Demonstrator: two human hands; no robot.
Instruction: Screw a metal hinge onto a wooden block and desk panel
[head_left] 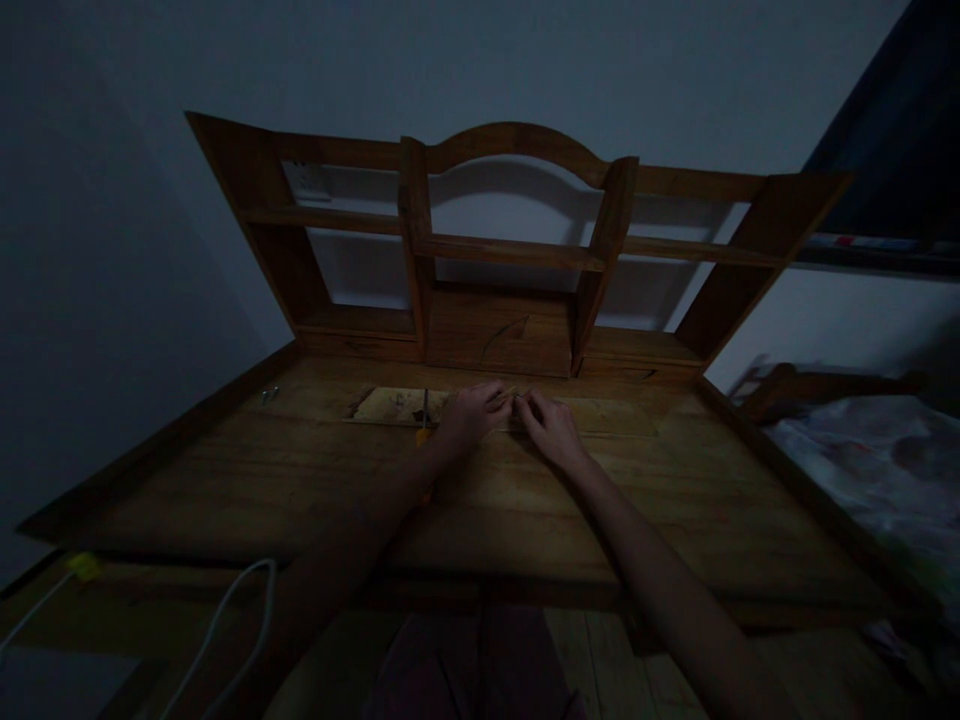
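My left hand [472,415] and my right hand [553,428] meet above a long, pale wooden board [390,405] that lies flat on the desk. The fingers of both are pinched close together. Whatever small thing sits between the fingertips is too dark to make out. Close by my left wrist is a tool that looks like a screwdriver [425,408], its thin shaft crossing the board; my left forearm covers part of its yellow handle. Off to the left, a few small metal pieces, perhaps screws [270,394], rest on the desk.
The wooden desk [315,500] has raised side edges. Along its back stands a wooden shelf unit [510,250] against the wall. A white cable [268,600] loops at the front left, near a yellow item [84,567]. Bedding [877,460] lies at the right. Light is dim.
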